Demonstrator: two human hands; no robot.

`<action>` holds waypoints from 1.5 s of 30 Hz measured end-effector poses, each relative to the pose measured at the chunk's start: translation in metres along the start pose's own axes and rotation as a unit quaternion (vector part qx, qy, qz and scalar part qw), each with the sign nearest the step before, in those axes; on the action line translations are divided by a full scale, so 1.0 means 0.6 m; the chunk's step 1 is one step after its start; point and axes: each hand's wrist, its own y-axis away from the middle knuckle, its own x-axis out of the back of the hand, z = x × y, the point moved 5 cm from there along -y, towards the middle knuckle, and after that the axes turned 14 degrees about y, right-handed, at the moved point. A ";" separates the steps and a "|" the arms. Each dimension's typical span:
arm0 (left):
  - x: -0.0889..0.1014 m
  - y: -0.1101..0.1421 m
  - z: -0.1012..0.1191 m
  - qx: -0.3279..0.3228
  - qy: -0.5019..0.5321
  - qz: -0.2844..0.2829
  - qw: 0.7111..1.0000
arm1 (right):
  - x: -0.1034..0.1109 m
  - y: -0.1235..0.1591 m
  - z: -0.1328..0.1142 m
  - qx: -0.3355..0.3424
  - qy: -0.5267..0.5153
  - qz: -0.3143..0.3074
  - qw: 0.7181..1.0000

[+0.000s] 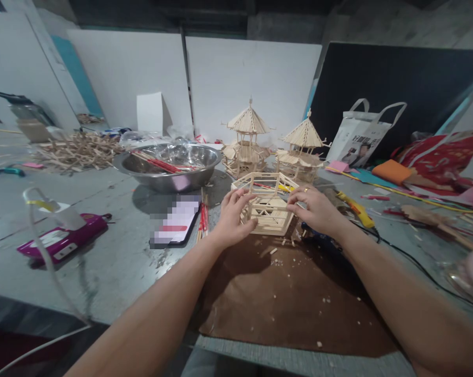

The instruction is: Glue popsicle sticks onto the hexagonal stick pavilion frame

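Note:
A small hexagonal pavilion frame of pale wooden sticks (273, 224) sits at the far edge of a brown mat (283, 298). My left hand (235, 219) is curled round its left side, thumb at the near edge and fingers over the upper rails. At the frame's upper right, my right hand (313, 209) is closed in a pinch on the stickwork; its fingertips partly hide the spot. Behind the frame stand two roofed stick pavilions, a taller one (247, 141) and a shorter one (302, 149).
Left lie a phone (176, 220), red-tipped sticks (203, 217), a steel bowl (169, 175), a stick pile (79, 152) and a purple power strip (69, 241). Right are a yellow-handled tool (356, 209) with a black cable, and a white bag (360, 136). Wood scraps dot the mat.

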 end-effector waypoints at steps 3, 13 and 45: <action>0.000 -0.001 0.001 0.003 0.002 -0.001 1.000 | 0.000 0.000 0.000 -0.001 -0.003 0.001 1.000; 0.000 0.001 0.003 -0.013 -0.011 -0.004 1.000 | -0.002 -0.001 0.000 -0.006 -0.002 -0.008 1.000; 0.003 0.000 0.013 0.004 -0.030 -0.009 0.999 | 0.000 -0.002 0.007 -0.026 -0.039 -0.033 0.998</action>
